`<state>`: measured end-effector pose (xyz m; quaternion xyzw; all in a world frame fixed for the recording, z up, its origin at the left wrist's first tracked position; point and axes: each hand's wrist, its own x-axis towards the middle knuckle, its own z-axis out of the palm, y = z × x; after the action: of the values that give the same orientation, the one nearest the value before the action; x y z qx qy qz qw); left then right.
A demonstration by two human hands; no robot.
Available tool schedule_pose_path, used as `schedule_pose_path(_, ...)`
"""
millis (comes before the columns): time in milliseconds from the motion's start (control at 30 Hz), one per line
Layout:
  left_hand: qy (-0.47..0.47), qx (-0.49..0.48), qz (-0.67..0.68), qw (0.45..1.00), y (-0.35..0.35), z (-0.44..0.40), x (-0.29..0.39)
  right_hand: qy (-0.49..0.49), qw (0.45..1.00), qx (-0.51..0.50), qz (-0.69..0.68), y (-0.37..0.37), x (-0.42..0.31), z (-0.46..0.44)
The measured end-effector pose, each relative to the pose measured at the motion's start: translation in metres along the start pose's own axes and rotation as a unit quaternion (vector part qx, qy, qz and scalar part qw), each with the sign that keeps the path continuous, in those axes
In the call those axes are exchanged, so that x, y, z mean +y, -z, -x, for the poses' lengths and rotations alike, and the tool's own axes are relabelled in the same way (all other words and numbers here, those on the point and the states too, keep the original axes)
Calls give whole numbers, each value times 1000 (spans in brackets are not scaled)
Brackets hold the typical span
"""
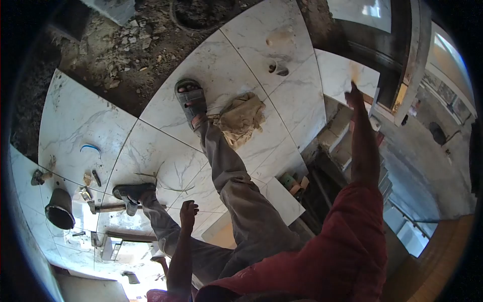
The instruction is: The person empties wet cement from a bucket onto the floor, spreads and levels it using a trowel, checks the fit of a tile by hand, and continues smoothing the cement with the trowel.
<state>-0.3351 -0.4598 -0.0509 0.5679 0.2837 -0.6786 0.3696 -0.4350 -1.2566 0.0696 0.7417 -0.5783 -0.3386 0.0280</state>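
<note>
My right hand (354, 97) reaches far out to the right, at the near edge of a white marbled tile (335, 75). Its fingers look closed, and a blurred tan patch lies just beyond them; whether they grip anything is unclear. My left hand (188, 211) hangs in the air above the tiled floor, beside my left leg. Its fingers are loosely bent and apart, with nothing visible in them. Between my right leg and the tile lies a crumpled tan cloth (241, 120) on the floor. A small cup-like object (278, 69) lies farther out.
Rough soil and rubble (133, 50) border the tiles at the upper left. A dark bucket (60, 209), a hammer-like tool (108, 207) and a blue curved strip (90, 147) lie to the left. A dark gap (322, 176) and stairs (385, 183) are at the right.
</note>
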Motion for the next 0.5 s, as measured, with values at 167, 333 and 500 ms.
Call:
schedule_pose_path(167, 17, 30, -27, 999, 38, -7, -15, -191, 976, -68, -82, -52, 136, 109)
schedule_pose_path(333, -5, 35, -75, 997, 81, -28, -18, -268, 952, -84, -123, -38, 128, 153)
schedule_pose_path(500, -24, 86, -42, 995, 82, -49, 67, 102, 993, 59, -21, -104, 101, 104)
